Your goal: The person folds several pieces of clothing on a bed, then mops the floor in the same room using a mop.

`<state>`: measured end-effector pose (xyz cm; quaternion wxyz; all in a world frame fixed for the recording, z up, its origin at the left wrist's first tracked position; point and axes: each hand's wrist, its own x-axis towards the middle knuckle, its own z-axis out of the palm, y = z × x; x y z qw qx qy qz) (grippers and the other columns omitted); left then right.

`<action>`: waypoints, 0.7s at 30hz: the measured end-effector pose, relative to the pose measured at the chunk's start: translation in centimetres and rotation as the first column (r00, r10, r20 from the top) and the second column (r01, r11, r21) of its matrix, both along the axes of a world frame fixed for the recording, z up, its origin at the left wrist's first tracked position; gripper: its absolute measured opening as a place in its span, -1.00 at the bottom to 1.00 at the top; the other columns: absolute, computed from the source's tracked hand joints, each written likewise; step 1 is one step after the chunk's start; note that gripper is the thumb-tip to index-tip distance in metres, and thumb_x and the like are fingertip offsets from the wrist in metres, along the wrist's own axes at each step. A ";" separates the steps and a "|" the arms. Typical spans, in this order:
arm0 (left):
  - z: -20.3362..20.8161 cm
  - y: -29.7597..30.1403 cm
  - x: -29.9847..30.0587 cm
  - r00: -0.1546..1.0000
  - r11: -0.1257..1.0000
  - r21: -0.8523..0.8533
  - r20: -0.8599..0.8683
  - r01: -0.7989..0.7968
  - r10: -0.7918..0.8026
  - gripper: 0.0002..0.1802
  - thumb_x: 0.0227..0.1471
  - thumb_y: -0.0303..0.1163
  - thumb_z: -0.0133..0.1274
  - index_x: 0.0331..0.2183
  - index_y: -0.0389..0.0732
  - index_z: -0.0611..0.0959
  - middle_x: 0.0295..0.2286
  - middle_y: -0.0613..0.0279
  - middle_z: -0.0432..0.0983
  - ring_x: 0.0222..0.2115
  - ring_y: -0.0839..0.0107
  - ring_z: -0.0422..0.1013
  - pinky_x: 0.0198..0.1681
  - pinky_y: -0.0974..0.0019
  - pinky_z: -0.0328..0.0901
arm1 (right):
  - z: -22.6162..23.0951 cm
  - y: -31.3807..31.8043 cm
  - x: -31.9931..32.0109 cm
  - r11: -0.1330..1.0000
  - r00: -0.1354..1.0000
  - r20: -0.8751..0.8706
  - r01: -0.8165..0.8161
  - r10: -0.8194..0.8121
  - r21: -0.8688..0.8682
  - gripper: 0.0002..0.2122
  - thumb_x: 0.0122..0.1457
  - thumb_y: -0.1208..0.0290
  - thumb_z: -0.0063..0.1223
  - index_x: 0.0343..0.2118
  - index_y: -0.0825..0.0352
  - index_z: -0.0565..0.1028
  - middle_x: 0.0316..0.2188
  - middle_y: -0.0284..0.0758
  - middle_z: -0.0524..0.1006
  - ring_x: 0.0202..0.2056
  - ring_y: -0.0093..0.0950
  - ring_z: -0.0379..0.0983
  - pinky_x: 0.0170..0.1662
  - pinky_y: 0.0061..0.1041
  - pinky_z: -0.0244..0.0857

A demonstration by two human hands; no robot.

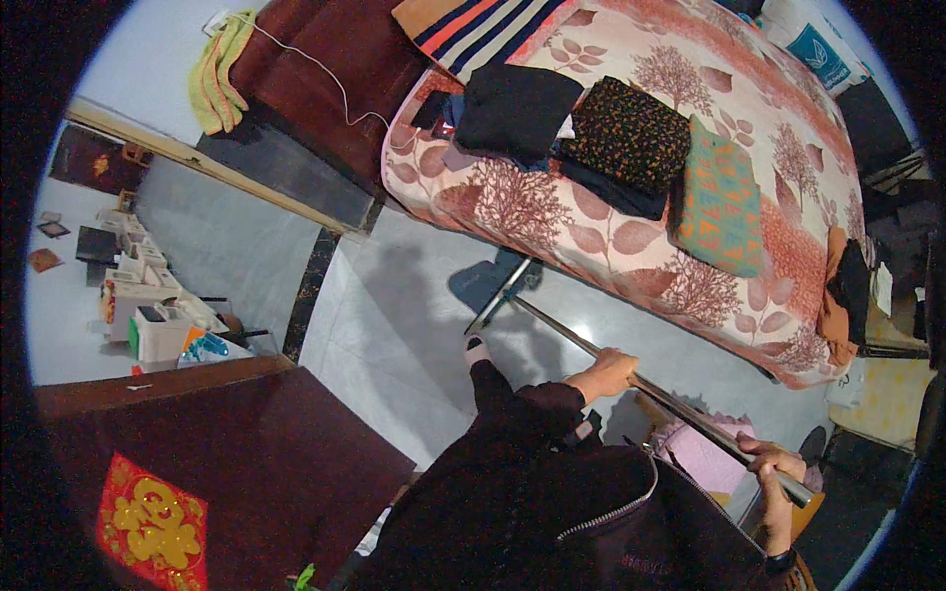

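I hold a long-handled mop by its shiny metal pole, which slants down from the lower right to the floor. My left hand is closed around the pole partway along. Near its top end, my right hand wraps around it, with a dark band on the wrist. A narrow bar-shaped head lies on the floor beside the bed, its far end near the bed's lower edge. Its underside is hidden. A dark flat object lies just beside the head, and my foot is close to its near end.
The bed has a leaf-patterned cover and several folded clothes. At left, a dark red door stands by a doorway to another room. A pink cushioned item is below the pole. A white cable hangs at upper left.
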<state>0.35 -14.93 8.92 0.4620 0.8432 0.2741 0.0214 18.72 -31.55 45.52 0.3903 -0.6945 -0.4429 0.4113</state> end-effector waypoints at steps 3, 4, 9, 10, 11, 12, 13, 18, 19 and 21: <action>0.7 0.3 0.0 0.999 0.999 0.036 0.033 -0.021 0.020 -0.88 -0.08 -0.32 0.11 -0.53 -0.15 0.60 -0.52 -0.03 0.57 -0.35 -0.18 0.48 -0.18 -0.14 0.32 | -0.8 0.0 0.2 0.998 0.999 -0.035 0.033 -0.032 0.051 -0.60 0.23 0.15 0.09 -0.54 0.46 0.48 -0.25 0.06 0.62 -0.08 -0.09 0.55 0.11 -0.09 0.35; 0.5 0.8 -0.5 1.000 0.999 0.039 0.011 -0.028 0.027 -0.87 -0.08 -0.32 0.10 -0.53 -0.16 0.60 -0.53 -0.05 0.57 -0.36 -0.19 0.48 -0.21 -0.12 0.33 | -1.4 0.3 0.1 0.997 0.999 -0.038 0.031 -0.029 0.073 -0.62 0.23 0.17 0.09 -0.54 0.45 0.48 -0.26 0.05 0.61 -0.10 -0.14 0.56 0.11 -0.11 0.34; -2.6 5.4 -8.1 0.988 0.995 0.072 -0.130 -0.068 0.077 -0.81 -0.07 -0.30 0.12 -0.44 -0.22 0.69 -0.41 -0.10 0.62 -0.31 -0.09 0.54 -0.15 -0.09 0.33 | -7.4 4.6 -3.2 0.999 0.970 -0.244 0.014 -0.005 0.037 -0.62 0.32 0.15 0.04 -0.40 0.46 0.50 -0.11 0.11 0.58 0.05 -0.02 0.48 0.21 -0.02 0.23; -3.5 6.8 -10.4 0.983 0.992 0.074 -0.147 -0.098 0.108 -0.81 -0.09 -0.32 0.13 -0.42 -0.23 0.69 -0.39 -0.11 0.62 -0.29 -0.09 0.54 -0.13 -0.09 0.33 | -8.5 5.8 -4.5 1.000 0.964 -0.266 0.011 -0.008 0.011 -0.64 0.34 0.16 0.01 -0.35 0.46 0.50 -0.08 0.11 0.56 0.08 -0.04 0.45 0.24 -0.01 0.20; -4.2 7.6 -12.7 0.974 0.991 0.058 -0.190 -0.117 0.126 -0.80 -0.10 -0.34 0.14 -0.40 -0.23 0.69 -0.36 -0.12 0.61 -0.26 -0.09 0.53 -0.11 -0.08 0.32 | -9.8 7.1 -6.1 0.999 0.959 -0.281 0.036 -0.042 -0.025 -0.64 0.35 0.16 -0.01 -0.31 0.47 0.49 -0.06 0.10 0.55 0.10 -0.05 0.44 0.25 -0.03 0.19; -4.8 8.4 -15.0 0.954 0.971 0.145 -0.205 -0.189 0.216 -0.79 -0.08 -0.35 0.15 -0.35 -0.24 0.68 -0.33 -0.10 0.59 -0.23 -0.09 0.51 -0.08 -0.07 0.30 | -11.0 8.6 -7.9 0.998 0.946 -0.319 0.051 -0.059 -0.035 -0.64 0.36 0.16 -0.03 -0.26 0.47 0.49 -0.03 0.10 0.54 0.12 -0.07 0.43 0.25 -0.04 0.19; -5.0 9.4 -17.2 0.914 0.932 0.252 -0.246 -0.262 0.323 -0.79 -0.06 -0.35 0.16 -0.33 -0.24 0.67 -0.32 -0.09 0.57 -0.21 -0.09 0.48 -0.05 -0.06 0.29 | -11.8 10.3 -9.8 0.999 0.941 -0.337 0.016 -0.030 -0.045 -0.64 0.37 0.16 -0.04 -0.22 0.47 0.48 0.00 0.09 0.53 0.13 -0.08 0.41 0.25 -0.05 0.19; -5.3 14.8 -25.7 0.724 0.671 0.385 -0.010 -0.633 0.689 -0.82 0.03 -0.35 0.18 -0.36 -0.24 0.57 -0.35 -0.04 0.49 -0.20 -0.09 0.41 -0.01 -0.04 0.26 | -11.6 18.2 -17.1 0.939 0.901 -0.281 -0.344 0.331 0.002 -0.58 0.31 0.09 0.02 -0.10 0.45 0.48 0.09 0.08 0.47 0.18 -0.12 0.38 0.25 -0.18 0.17; -5.4 16.3 -26.9 0.725 0.684 0.338 -0.008 -0.646 0.688 -0.82 0.04 -0.35 0.17 -0.39 -0.25 0.55 -0.37 -0.04 0.48 -0.21 -0.08 0.40 -0.01 -0.04 0.26 | -11.1 19.7 -18.2 0.920 0.881 -0.274 -0.390 0.386 0.044 -0.60 0.27 0.13 0.07 -0.08 0.44 0.50 0.12 0.09 0.45 0.18 -0.11 0.38 0.24 -0.22 0.19; -5.8 19.4 -29.1 0.726 0.691 0.328 -0.023 -0.644 0.687 -0.82 0.02 -0.39 0.19 -0.42 -0.25 0.53 -0.35 -0.05 0.49 -0.19 -0.10 0.40 0.01 -0.06 0.25 | -10.7 22.4 -20.6 0.868 0.846 -0.201 -0.493 0.495 0.062 -0.64 0.25 0.20 0.07 -0.08 0.43 0.52 0.14 0.10 0.44 0.18 -0.09 0.39 0.21 -0.24 0.23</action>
